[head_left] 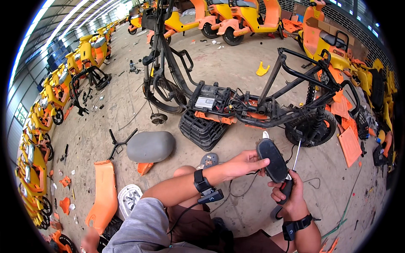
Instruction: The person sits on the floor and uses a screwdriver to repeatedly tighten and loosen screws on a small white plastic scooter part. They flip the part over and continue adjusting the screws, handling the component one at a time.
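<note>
One smooth, black, oblong part (pixel 272 160) (its ends neatly rounded) sat clamped in the left hand (pixel 247 163) over the concrete floor (pixel 232 63), and I saw the right hand (pixel 296 200) wrapped round a screwdriver (pixel 287 189), its thin metal shaft (pixel 297 155) pointing toward the wheel (pixel 309 127) under a bare tubular frame (pixel 270 84).

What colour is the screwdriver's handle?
The screwdriver handle is black with red, seen best in the head view.

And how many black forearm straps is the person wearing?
2. One black strap sits behind the left hand, which holds a dark oval pad; the other strap sits behind the right hand, around a red-and-black tool handle. Neither is hidden.
</note>
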Demonstrator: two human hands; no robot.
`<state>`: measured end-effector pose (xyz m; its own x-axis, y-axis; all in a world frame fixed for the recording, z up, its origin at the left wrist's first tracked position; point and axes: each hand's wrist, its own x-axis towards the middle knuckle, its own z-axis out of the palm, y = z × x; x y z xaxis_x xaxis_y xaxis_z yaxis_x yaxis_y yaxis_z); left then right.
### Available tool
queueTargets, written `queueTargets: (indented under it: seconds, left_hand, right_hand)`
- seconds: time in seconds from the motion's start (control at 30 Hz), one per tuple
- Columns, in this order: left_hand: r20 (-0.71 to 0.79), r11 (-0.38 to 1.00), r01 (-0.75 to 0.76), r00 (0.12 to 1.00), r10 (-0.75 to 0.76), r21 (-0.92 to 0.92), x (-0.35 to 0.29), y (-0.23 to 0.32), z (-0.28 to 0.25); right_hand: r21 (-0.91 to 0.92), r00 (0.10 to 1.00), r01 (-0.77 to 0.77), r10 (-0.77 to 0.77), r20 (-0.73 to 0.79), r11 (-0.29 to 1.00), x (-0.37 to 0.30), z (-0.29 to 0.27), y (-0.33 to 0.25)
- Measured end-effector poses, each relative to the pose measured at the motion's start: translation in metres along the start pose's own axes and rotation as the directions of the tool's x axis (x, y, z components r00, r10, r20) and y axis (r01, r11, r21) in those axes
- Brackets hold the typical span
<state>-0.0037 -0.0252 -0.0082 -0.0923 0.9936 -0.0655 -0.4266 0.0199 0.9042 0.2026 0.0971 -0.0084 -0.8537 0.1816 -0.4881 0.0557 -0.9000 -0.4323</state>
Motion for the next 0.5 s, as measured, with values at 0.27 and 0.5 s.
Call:
queueTargets:
  seconds: [0.27, 0.5]
  left_hand:
    - [0.113, 1.000, 0.000, 0.994, 0.002, -0.021, 0.0003, -0.0003, -0.0046]
    - [0.121, 0.999, -0.037, 0.992, 0.041, -0.030, -0.0019, 0.0061, 0.0007]
  right_hand:
    - [-0.021, 0.999, 0.004, -0.003, 0.045, 1.000, -0.0034, -0.0029, 0.0012]
    - [0.013, 0.997, 0.001, -0.002, 0.081, 1.000, -0.0027, -0.0053, 0.0027]
